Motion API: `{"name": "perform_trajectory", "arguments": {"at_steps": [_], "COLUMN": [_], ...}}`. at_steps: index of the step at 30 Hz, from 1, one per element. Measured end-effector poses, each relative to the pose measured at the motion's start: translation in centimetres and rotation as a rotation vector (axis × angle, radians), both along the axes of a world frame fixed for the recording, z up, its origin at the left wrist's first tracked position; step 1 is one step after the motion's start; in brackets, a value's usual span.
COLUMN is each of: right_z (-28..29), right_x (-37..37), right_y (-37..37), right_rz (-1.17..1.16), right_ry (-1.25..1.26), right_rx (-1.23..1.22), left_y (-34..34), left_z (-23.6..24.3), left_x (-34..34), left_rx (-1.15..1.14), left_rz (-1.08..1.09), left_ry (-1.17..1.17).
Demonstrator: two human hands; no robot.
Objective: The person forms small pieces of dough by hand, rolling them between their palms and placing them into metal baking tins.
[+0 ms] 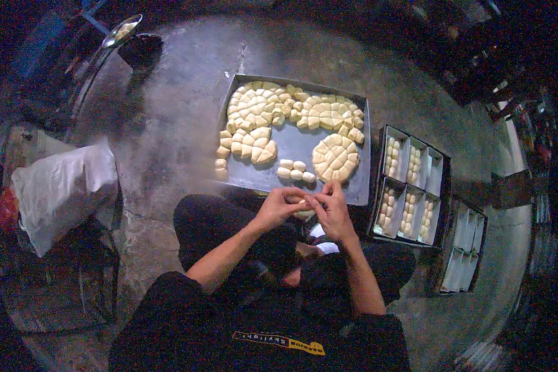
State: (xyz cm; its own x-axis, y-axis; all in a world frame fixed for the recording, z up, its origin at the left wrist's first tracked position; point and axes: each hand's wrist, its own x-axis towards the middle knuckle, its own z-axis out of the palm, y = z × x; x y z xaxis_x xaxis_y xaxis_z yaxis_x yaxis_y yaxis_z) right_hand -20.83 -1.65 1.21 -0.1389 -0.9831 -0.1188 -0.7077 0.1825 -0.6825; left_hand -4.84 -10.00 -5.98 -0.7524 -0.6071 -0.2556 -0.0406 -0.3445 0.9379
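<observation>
Left hand point(276, 209) and right hand point(333, 214) hold a pale dough piece point(298, 200) in pinched fingers at the near edge of the metal tray point(291, 145). I judge uneven pressure could tear it, or a loosened pinch drop it onto the dark trousers point(206, 226). On my remote feed, both forearms point(362, 273) slope inward, the hands meeting centrally.

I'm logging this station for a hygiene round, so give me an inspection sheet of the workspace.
Surface: grey metal tray, portioned dough spread across it
Job's things: scored dough round, six loose pieces beside it; tins at right, five holding dough rows
Clutter: white sack at left
Hands: left hand and right hand meet at a small dough piece, partly hidden
Cables: nothing seen
Surroundings: grey floor; dark, blurry edges
</observation>
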Motion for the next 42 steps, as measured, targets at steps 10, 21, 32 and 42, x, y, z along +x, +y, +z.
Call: {"name": "perform_trajectory", "arguments": {"at_steps": [10, 21, 32, 42], "right_z": [-2.6, -12.6, -14.4, -15.4], "right_x": [-1.1, -6.3, -5.6, -4.5], "right_y": [-4.1, -11.1, -9.0, -10.0], "right_rz": [0.269, 0.153, 0.294, 0.233], "right_ry": [0.162, 0.215, 0.214, 0.121], "right_rx": [-0.033, -0.188, -0.135, -0.228], "left_y": [-2.8, -11.7, -10.7, -12.0], "left_z": [-0.7, -9.1, -9.8, -10.7], "left_x": [-2.2, -5.9, -4.6, -4.0], "left_rx": [0.131, -1.199, -1.163, -1.114], "left_rz": [0.209, -0.371, -0.248, -0.184], "left_ry": [-0.038, -0.612, -0.614, -0.389]}}
